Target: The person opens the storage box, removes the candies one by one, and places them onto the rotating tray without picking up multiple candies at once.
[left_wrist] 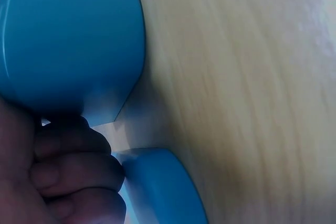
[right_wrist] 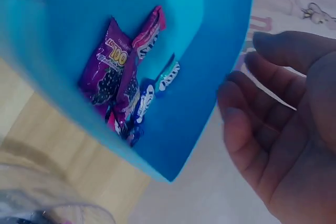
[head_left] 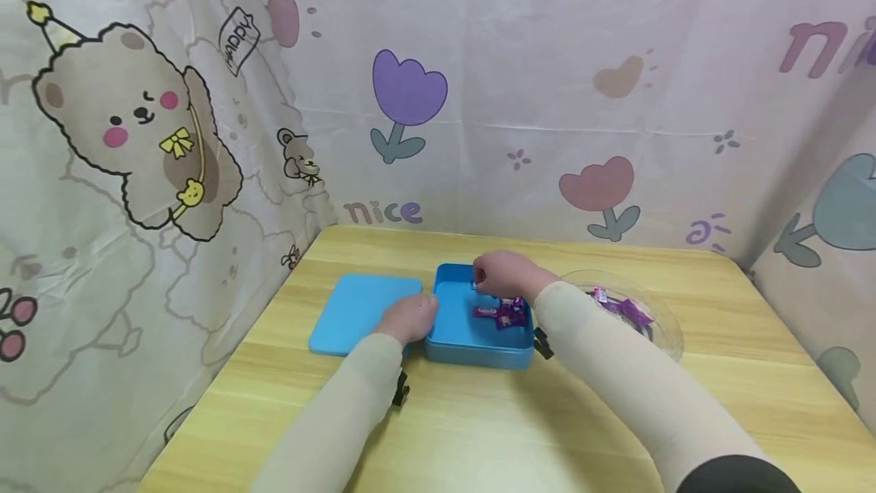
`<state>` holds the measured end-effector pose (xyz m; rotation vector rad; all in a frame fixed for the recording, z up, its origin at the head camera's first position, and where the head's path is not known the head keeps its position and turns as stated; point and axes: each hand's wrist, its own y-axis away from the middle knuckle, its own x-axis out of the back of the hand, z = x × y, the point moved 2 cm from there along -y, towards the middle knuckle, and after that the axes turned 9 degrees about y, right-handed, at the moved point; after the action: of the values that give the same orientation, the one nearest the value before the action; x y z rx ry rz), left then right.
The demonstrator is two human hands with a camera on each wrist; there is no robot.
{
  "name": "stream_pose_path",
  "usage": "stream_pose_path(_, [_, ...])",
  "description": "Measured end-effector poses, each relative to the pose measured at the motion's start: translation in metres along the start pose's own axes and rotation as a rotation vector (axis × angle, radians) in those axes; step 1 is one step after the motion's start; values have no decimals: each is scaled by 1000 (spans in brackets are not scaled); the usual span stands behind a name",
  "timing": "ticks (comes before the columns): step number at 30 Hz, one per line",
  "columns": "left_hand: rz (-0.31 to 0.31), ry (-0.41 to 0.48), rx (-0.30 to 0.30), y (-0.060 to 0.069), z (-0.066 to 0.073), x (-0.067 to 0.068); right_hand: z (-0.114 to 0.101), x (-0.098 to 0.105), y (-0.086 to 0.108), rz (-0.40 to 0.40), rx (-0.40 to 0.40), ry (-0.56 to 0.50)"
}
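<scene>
A light-blue open box [head_left: 479, 357] stands near the table's middle, holding several wrapped candies [head_left: 509, 316], mostly purple. At its left wall, my left hand [head_left: 411, 317] grips the edge with curled fingers; the left wrist view shows those fingers against the box's outer side, the thumb's contact being hidden. Over the back right part of the box hovers my right hand [head_left: 509, 274]. Its fingers are loosely bent, and the right wrist view shows nothing between them. Purple packets [right_wrist: 107, 66] and a smaller blue-and-white candy [right_wrist: 146, 102] lie inside, below that hand.
Left of the box lies a flat blue lid [head_left: 356, 310], close to my left hand. A clear round dish [head_left: 674, 335] with more purple candies [head_left: 635, 313] stands at the right, partly behind my right forearm. Printed cloth [head_left: 479, 97] hangs behind the wooden table [head_left: 479, 424].
</scene>
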<state>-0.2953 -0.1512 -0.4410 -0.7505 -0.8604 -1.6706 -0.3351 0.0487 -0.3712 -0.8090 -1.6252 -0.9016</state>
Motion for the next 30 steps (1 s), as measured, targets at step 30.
stream_pose_path(30, [-1, -47, -17, -4, 0, -2, -7, -32, -33, -242, -89, 262])
